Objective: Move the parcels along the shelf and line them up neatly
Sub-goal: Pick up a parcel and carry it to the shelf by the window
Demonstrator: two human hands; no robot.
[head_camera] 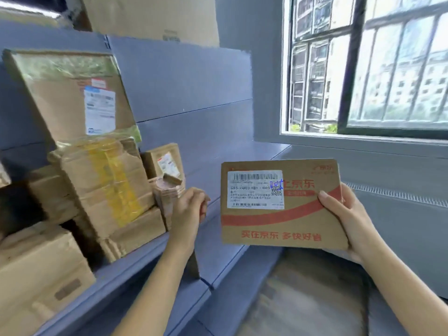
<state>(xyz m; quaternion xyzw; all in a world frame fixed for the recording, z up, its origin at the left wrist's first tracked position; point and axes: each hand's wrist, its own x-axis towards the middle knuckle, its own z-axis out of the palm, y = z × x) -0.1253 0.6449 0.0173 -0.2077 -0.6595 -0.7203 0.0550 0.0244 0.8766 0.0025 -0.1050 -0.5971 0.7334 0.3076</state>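
Several parcels (106, 180) crowd the shelf (213, 161); right hand (346, 214) holds a flat parcel (278, 221).

We see a big window (368, 69) upper right with a dark frame (351, 69), one pane swung open. Through the glass we get pale buildings (312, 69) and some greenery (397, 110), all blurred. A light sill (363, 139) runs under it. Grey wall (252, 25) left of the window and below it. We note a ribbed grille strip (400, 196) on the ledge below the sill. Brown floor (310, 299) at bottom, smeared.
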